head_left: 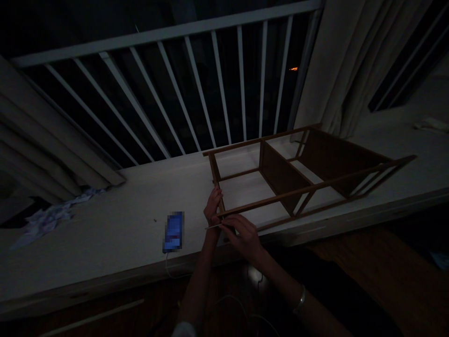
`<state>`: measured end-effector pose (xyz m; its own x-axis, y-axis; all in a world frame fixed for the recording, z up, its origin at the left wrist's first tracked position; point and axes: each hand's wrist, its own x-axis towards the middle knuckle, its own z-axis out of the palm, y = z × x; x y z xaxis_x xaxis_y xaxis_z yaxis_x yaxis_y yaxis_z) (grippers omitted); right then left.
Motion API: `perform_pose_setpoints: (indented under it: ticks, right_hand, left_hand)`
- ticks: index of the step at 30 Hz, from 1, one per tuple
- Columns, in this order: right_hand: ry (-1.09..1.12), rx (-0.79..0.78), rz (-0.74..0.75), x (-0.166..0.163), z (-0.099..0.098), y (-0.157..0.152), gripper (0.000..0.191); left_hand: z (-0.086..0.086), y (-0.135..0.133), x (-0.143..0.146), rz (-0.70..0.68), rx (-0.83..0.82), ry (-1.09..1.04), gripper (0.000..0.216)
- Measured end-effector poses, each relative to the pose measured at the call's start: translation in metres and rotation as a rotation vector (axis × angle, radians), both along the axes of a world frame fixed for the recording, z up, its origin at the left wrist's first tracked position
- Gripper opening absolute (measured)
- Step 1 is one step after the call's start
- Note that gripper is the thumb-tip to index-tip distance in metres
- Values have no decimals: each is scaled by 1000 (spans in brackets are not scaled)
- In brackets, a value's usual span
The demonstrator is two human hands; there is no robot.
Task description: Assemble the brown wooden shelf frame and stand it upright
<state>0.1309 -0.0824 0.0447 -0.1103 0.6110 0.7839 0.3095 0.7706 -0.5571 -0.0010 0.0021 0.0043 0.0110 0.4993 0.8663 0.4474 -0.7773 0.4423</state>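
Observation:
A wooden shelf frame (298,178) lies on its side on a pale window ledge (115,220). My left hand (212,206) grips the frame's near left corner post, fingers wrapped round it. My right hand (242,234) is closed in a pinch on a thin metal tool (214,226), whose tip sits at that same corner joint. A bracelet is on my right wrist.
A phone (173,231) with a lit blue screen lies on the ledge left of my hands, a cable running down from it. Crumpled paper (49,217) sits at the far left. White window bars (196,93) and curtains stand behind. A dark wooden floor is below.

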Motion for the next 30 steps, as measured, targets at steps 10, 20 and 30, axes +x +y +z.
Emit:
perform_pose_setpoints:
  ticks: [10, 20, 30]
  right_hand:
    - [57, -71, -4, -2, 5, -3, 9]
    - [183, -166, 24, -5, 11, -6, 5]
    - [299, -255, 8, -6, 14, -8, 5]
  left_hand:
    - [1, -1, 1, 18, -56, -34, 80]
    - [2, -3, 3, -5, -42, -51, 85]
    - [-3, -4, 1, 0, -47, -37, 83]
